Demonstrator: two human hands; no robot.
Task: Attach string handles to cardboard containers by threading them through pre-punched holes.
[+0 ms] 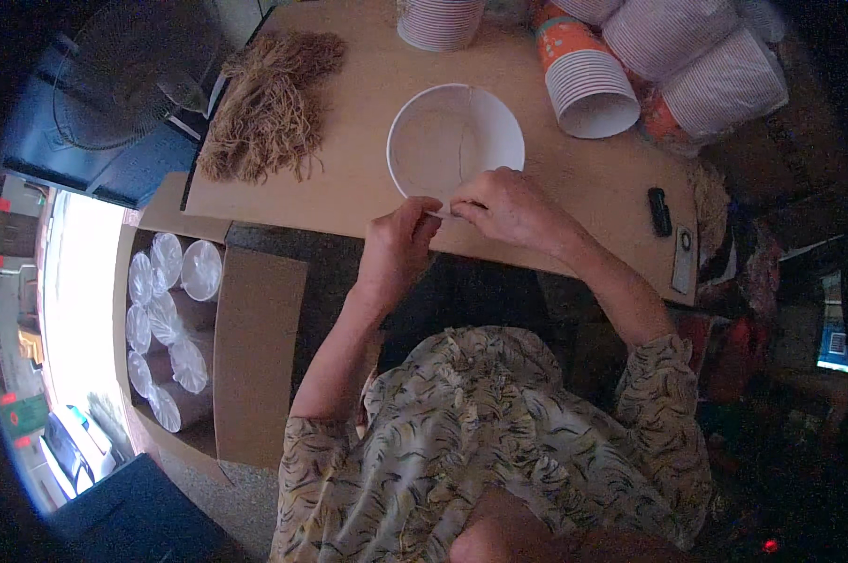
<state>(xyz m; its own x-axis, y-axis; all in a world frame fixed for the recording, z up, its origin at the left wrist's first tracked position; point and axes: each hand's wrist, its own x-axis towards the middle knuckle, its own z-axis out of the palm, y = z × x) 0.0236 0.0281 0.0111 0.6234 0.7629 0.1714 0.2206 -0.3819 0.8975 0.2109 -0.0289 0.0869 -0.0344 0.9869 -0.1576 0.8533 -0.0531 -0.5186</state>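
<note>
A round white tub (414, 141), open at the top, stands near the front edge of the table. Both hands meet at its near rim. My left hand (397, 246) is closed in a pinch, its fingertips at a small white piece too small to make out. Just right of it, my right hand (510, 208) is also pinched shut, covering part of the rim. A thin dark line, like a strand, shows inside the tub above the right hand. What the fingertips hold is mostly hidden.
Brown string bundle (274, 108) lies at the table's left. Stacked paper tubs (593, 89) sit at the back right, some plastic-wrapped. A black cutter-like tool (660, 212) rests near the right edge. On the left stands an open cardboard box (259, 357) of wrapped stacks, below a fan (128, 70).
</note>
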